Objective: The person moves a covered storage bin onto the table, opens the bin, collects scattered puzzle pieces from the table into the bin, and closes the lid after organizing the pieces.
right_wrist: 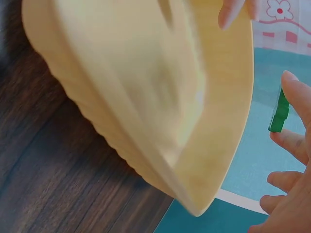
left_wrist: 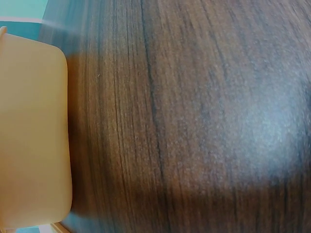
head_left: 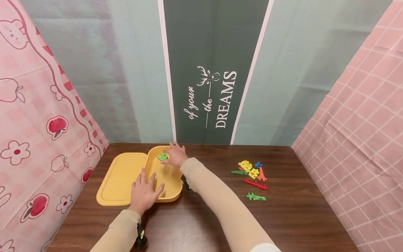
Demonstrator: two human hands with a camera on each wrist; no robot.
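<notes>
My right hand (head_left: 176, 155) is over the far end of a yellow plastic box (head_left: 170, 200). Between its thumb and a finger it pinches a green puzzle piece (head_left: 162, 156), which the right wrist view shows edge-on as a thin green piece (right_wrist: 279, 114). My left hand (head_left: 144, 193) lies at the near left side of the box, fingers spread and nearly straight, with nothing seen in its grasp. In the left wrist view only the box's outer wall (left_wrist: 34, 131) and the table appear; that hand is out of that frame.
A yellow lid (head_left: 121, 180) lies flat left of the box. Toward the right of the wooden table (head_left: 283, 224) are loose puzzle pieces: a yellow animal head (head_left: 245, 165), a yellow piece (head_left: 253, 173), a red strip (head_left: 255, 184), a green piece (head_left: 256, 197) and several others. Curtains surround the table.
</notes>
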